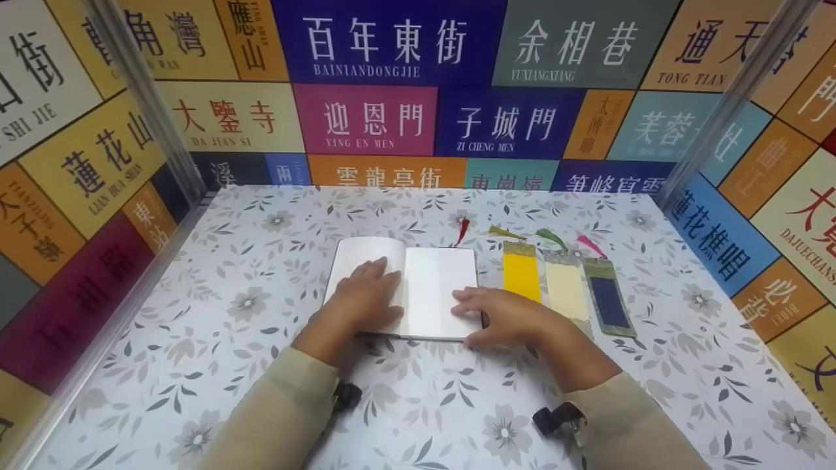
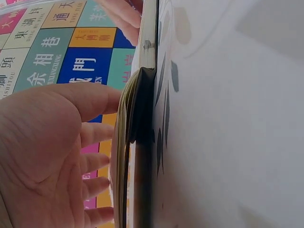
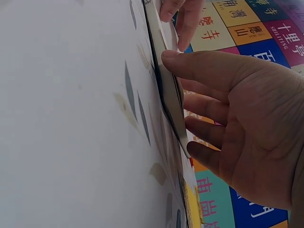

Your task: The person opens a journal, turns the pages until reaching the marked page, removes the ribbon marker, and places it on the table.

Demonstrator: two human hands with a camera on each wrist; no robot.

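Note:
An open notebook (image 1: 431,281) with blank white pages lies on the table. My left hand (image 1: 366,297) rests on its left page with the fingers spread, and in the left wrist view the thumb (image 2: 97,100) touches the edge of the pages. At the right page's outer edge is my right hand (image 1: 513,316), its fingers lightly bent over the page. The right wrist view has that thumb (image 3: 199,65) against the page block's lower edge. A red tassel (image 1: 462,232) sticks out beyond the top of the right page; whatever it hangs from is hidden.
Right of the notebook lie three tasselled bookmarks: a yellow one (image 1: 520,269), a cream one (image 1: 564,282) and a dark blue one (image 1: 610,301). My right hand partly covers the nearer ones. The table (image 1: 418,405) has a floral cover, with sign-patterned walls (image 1: 366,121) on three sides.

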